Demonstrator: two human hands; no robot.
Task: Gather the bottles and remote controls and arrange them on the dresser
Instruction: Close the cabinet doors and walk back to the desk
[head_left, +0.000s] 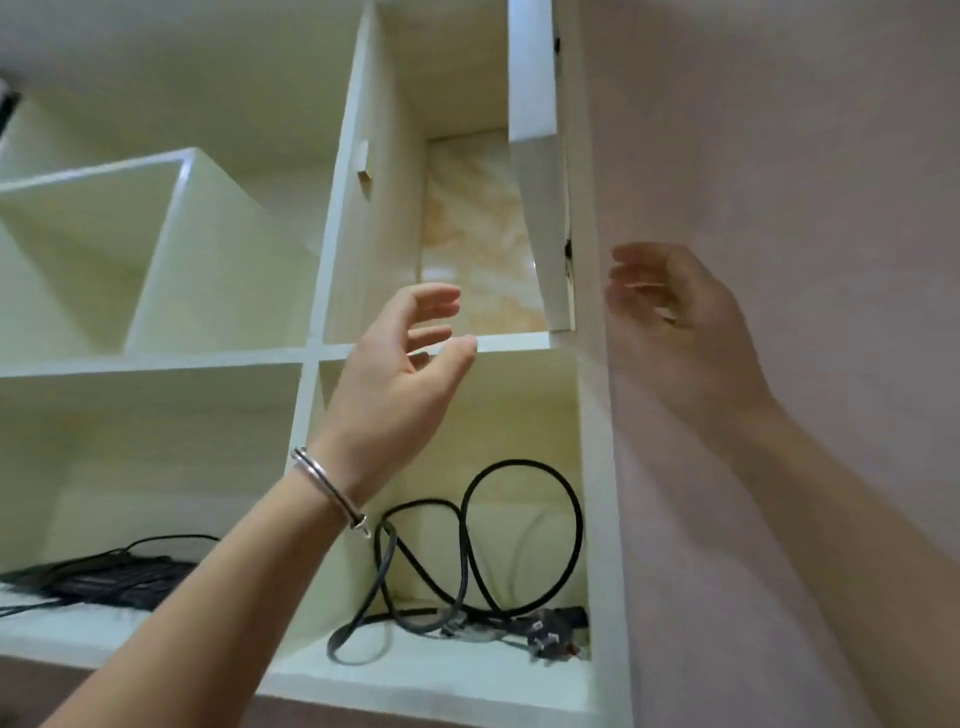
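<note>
Holding nothing in left hand (395, 374) or right hand (675, 332): raised, fingers loosely spread. No bottles or remote controls in view; only black cables (522, 463) below the left hand. Likely light, rigid, smooth-sided: best gripped round the middle, bottles upright.

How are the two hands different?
The left hand wears a silver bracelet; the right hand has a bare wrist. The left hand is in front of the white shelf, the right hand in front of the pink wall. The right hand looks blurrier than the left hand. Both are open, holding nothing.
</note>
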